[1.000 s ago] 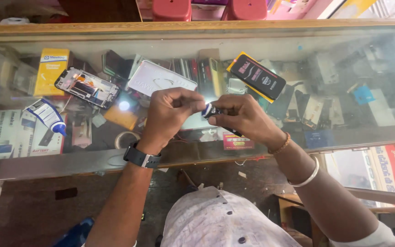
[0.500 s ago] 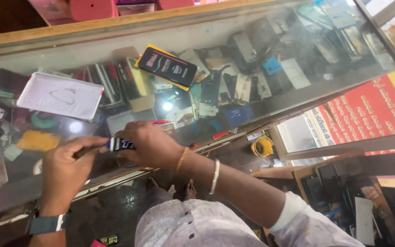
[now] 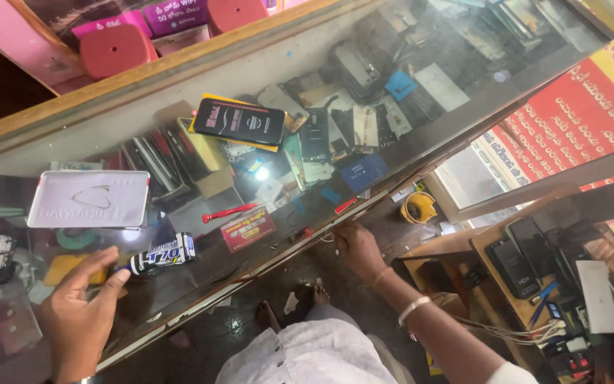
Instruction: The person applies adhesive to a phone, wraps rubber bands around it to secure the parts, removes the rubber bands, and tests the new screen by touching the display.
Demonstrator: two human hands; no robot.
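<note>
The left hand [image 3: 79, 313] lies on the glass top of the display counter [image 3: 179, 92] near its near edge, toward the left end. Its fingers are spread and slack, and thumb and forefinger rest at the dark cap end of a small glue tube [image 3: 158, 256] with a black, white and blue label. The tube lies flat on the glass; the hand touches it but does not close round it.

The right hand [image 3: 357, 245] is down at the near edge of the counter, further right, with fingers curled against the underside of the edge frame. Whether it grips anything there cannot be told. A red stick-shaped tool [image 3: 230, 211] and a red printed card [image 3: 249, 229] lie between the two hands, and a white tray [image 3: 88, 199] sits beyond the left hand.

Judged from this, the tube is at the setting-down or picking-up stage. To lift it the left fingers would need to close round its body.
</note>
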